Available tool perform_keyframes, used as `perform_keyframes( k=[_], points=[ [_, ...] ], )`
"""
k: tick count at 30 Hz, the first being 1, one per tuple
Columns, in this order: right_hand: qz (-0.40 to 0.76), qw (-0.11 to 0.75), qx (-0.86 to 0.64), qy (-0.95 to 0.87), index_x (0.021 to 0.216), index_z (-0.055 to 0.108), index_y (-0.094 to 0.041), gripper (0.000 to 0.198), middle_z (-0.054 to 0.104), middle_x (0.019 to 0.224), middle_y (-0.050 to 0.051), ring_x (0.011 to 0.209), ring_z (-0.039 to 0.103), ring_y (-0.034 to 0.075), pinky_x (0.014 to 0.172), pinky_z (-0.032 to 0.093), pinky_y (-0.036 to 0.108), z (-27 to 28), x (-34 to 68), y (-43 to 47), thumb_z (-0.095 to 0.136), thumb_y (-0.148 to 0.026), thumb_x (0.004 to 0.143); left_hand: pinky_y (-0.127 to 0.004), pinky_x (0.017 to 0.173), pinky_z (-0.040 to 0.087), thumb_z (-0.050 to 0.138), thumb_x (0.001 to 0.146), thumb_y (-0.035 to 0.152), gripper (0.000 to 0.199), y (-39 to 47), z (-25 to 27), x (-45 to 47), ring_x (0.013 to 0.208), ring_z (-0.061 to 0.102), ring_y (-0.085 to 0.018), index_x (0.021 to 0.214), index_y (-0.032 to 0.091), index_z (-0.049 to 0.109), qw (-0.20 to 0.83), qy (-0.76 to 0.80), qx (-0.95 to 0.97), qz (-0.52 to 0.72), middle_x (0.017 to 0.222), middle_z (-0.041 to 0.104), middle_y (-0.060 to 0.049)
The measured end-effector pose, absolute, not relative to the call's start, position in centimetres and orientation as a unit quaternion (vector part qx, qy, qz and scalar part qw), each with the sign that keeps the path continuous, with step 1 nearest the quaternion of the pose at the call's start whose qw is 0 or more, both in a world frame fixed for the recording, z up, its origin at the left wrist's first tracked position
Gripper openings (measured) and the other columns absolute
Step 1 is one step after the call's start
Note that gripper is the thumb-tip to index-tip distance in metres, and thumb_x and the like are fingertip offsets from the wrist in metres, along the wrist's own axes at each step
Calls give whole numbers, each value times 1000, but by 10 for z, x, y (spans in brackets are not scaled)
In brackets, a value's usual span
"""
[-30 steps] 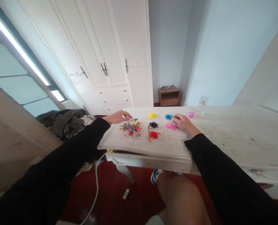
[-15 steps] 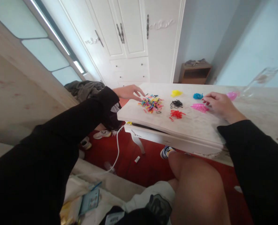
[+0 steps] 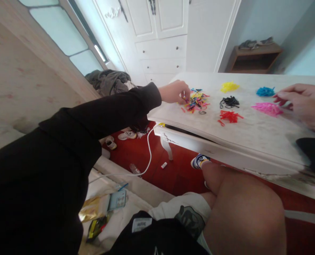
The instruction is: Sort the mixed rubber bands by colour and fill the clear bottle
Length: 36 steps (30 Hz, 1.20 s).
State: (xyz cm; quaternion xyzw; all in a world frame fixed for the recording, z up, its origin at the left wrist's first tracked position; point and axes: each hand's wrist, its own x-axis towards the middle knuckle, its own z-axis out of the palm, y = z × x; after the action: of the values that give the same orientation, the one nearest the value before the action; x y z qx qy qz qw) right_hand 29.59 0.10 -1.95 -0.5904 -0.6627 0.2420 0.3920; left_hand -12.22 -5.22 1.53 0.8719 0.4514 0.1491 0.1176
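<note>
My left hand (image 3: 175, 92) is at the left edge of a mixed-colour pile of small rubber bands (image 3: 198, 102), thumb and fingers pinched. Bits of colour show at its fingertips, apparently a rubber band; the exact piece is hard to make out. My right hand (image 3: 303, 102) hovers by the right end of the pink rubber bands (image 3: 267, 108), fingers loosely bent with a gap between them and nothing visible inside. Sorted heaps lie between the hands: yellow bands (image 3: 229, 86), black bands (image 3: 230, 102), red bands (image 3: 230, 116) and blue bands (image 3: 265, 91).
The white table (image 3: 253, 141) has a drawer front along its near edge. A white cable (image 3: 150, 152) hangs from its left corner. Below are my bent leg (image 3: 242, 205) and shoes on the red floor. A white wardrobe (image 3: 162, 49) and a small wooden cabinet (image 3: 253, 60) stand behind.
My left hand has gone from spread fingers to a pinch at the mixed pile. My right hand stays near the pink heap, its fingers a little looser. The view has shifted left and down.
</note>
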Motion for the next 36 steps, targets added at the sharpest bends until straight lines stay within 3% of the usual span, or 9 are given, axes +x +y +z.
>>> perform_keyframes(
  k=[6,11,16,20,27,31,36],
  points=[
    [229,395,-586,-670,93,76,-19,34,77,96,15,64,57,9,66,45,41,-21,296,1,69,-52,94,-31,90,50,81,79,22,11,-55,25,-115,82,69,-16,88,18,84,100,473,859,170,76,73,1],
    [261,409,-583,-652,82,71,-20,16,72,86,10,63,54,9,67,44,40,-23,299,6,71,-31,93,-30,87,50,81,80,23,7,-52,26,-117,76,68,-14,84,18,83,89,459,863,193,72,71,1],
    [269,404,-569,-663,77,69,-18,13,67,74,5,62,54,11,65,42,35,-25,302,11,71,-25,87,-33,92,50,84,78,26,12,-50,24,-119,83,69,-18,79,15,79,111,468,844,239,79,74,-4],
    [263,406,-551,-680,74,69,-18,10,65,70,2,65,55,12,69,42,32,-27,304,13,68,-18,84,-34,87,52,80,80,27,13,-48,22,-121,85,70,-19,83,14,77,143,482,823,266,89,78,-8],
    [273,397,-543,-688,75,68,-18,11,67,74,3,68,55,15,69,42,31,-28,305,12,68,-25,84,-29,74,50,78,81,22,14,-39,19,-121,71,67,-14,81,13,67,248,491,772,319,75,74,-5],
    [277,396,-531,-696,75,67,-19,21,66,73,4,67,55,15,69,42,32,-30,306,13,70,-38,84,-28,74,53,79,83,19,19,-40,20,-113,73,70,-14,83,14,61,356,485,708,369,77,74,-6],
    [273,398,-511,-712,73,66,-20,34,65,71,4,68,55,18,66,42,33,-32,306,13,69,-54,78,-29,77,58,72,87,9,12,-46,25,-93,72,70,-12,98,12,68,503,498,555,436,82,71,-5]
  ],
)
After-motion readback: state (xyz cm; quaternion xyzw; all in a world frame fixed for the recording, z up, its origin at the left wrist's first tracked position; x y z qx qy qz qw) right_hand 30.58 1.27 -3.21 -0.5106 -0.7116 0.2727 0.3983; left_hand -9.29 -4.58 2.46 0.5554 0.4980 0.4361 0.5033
